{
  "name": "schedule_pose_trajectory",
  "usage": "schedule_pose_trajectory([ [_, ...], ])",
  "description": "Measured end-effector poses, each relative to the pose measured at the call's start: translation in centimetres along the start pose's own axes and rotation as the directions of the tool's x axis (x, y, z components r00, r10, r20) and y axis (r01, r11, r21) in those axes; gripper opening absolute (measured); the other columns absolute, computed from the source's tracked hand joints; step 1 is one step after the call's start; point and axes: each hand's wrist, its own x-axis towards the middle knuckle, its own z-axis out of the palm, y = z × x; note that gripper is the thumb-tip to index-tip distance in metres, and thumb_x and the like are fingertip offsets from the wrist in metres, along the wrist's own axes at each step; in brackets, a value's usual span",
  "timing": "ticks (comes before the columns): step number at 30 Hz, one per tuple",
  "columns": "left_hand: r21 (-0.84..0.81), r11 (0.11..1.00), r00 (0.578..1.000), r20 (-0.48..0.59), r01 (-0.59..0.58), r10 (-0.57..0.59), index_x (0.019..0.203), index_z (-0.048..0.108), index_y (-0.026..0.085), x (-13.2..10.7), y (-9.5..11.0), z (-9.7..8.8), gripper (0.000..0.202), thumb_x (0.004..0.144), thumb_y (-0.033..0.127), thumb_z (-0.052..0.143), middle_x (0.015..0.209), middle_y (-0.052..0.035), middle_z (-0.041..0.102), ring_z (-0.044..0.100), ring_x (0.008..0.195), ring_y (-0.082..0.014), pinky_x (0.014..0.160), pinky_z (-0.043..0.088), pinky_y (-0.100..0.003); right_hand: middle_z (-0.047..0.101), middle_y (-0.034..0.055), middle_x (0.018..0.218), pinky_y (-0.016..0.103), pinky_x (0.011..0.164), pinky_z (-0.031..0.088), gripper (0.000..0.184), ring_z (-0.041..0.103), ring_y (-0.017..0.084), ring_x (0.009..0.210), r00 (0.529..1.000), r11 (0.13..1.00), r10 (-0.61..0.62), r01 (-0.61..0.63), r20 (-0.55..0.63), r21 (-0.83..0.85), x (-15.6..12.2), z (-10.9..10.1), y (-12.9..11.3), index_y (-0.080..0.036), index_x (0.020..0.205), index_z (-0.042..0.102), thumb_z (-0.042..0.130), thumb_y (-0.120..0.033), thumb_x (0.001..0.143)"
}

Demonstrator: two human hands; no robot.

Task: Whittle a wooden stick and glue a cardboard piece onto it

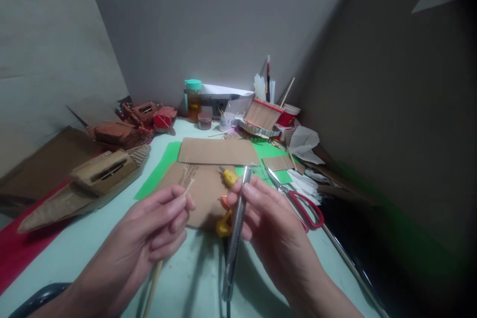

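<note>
My left hand (154, 226) is closed round a thin wooden stick (154, 283), whose tip pokes out above my fingers and whose lower end runs down toward the table's near edge. My right hand (270, 221) is closed on a long grey utility knife (234, 238), held nearly upright with its tip level with my fingertips. The two hands are close together over a brown cardboard sheet (203, 191). A yellow glue gun (226, 201) lies on that cardboard, just behind the knife.
Red-handled scissors (301, 203) lie right of my right hand. A larger cardboard piece (218, 151) rests on green paper (160, 169). Cardboard model boats (93, 181) stand on the left. A teal-lidded jar (194, 102), cups and sticks crowd the back corner.
</note>
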Motion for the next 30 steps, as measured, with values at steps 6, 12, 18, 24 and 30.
schedule_pose_trajectory([
  [6,-0.041,0.999,0.998,0.056,0.033,-0.031,0.072,0.068,0.016,-0.06,-0.06,0.0,0.017,0.082,0.026,0.078,0.065,0.0038,0.045,0.015,0.051,-0.0057,0.041,0.018,-0.016,0.066,-0.0006,0.082,0.015,0.053,0.045,0.015,0.056,0.005,0.053,0.999,0.999,-0.038,0.038,-0.03,-0.022,-0.32,-0.01,-0.3,-0.017,0.091,0.065,0.07,-0.03,0.091],
  [12,-0.051,0.998,0.998,0.039,0.047,-0.045,0.076,0.07,0.016,-0.08,-0.1,0.12,0.017,0.08,0.028,0.081,0.069,0.0026,0.047,0.019,0.051,-0.0046,0.041,0.019,-0.015,0.068,-0.0031,0.083,0.019,0.057,0.048,0.021,0.062,0.008,0.053,0.996,0.997,-0.08,0.08,-0.037,-0.021,-0.51,-0.19,-0.31,-0.024,0.102,0.06,0.074,-0.03,0.088],
  [18,-0.067,0.996,0.998,0.019,0.059,-0.058,0.077,0.071,0.015,-0.33,0.09,0.12,0.019,0.079,0.031,0.082,0.068,0.0031,0.048,0.02,0.05,-0.0043,0.04,0.02,-0.014,0.071,-0.0016,0.084,0.02,0.062,0.051,0.029,0.069,0.013,0.067,0.991,0.991,-0.122,0.119,-0.056,-0.065,-0.45,-0.27,-0.49,-0.027,0.107,0.057,0.077,-0.03,0.086],
  [24,-0.096,0.993,0.997,-0.034,0.066,-0.07,0.083,0.071,0.019,-0.34,-0.28,-0.34,0.021,0.078,0.034,0.084,0.081,0.0016,0.057,0.03,0.051,-0.0034,0.045,0.03,-0.015,0.075,0.0033,0.091,0.026,0.073,0.054,0.029,0.069,0.014,0.072,0.989,0.988,-0.125,0.117,-0.078,-0.1,-0.58,0.13,-0.16,-0.022,0.09,0.061,0.084,-0.034,0.078],
  [30,-0.238,0.97,0.998,0.029,-0.044,0.052,0.087,0.072,0.017,-0.37,-0.22,-0.79,0.021,0.073,0.023,0.086,0.066,0.0057,0.045,0.022,0.049,-0.0032,0.042,0.02,-0.016,0.075,0.0031,0.088,0.024,0.07,0.051,0.032,0.069,0.014,0.07,0.986,0.987,-0.133,0.123,-0.096,-0.103,-0.38,0.34,0.3,-0.021,0.081,0.06,0.089,-0.033,0.072],
])
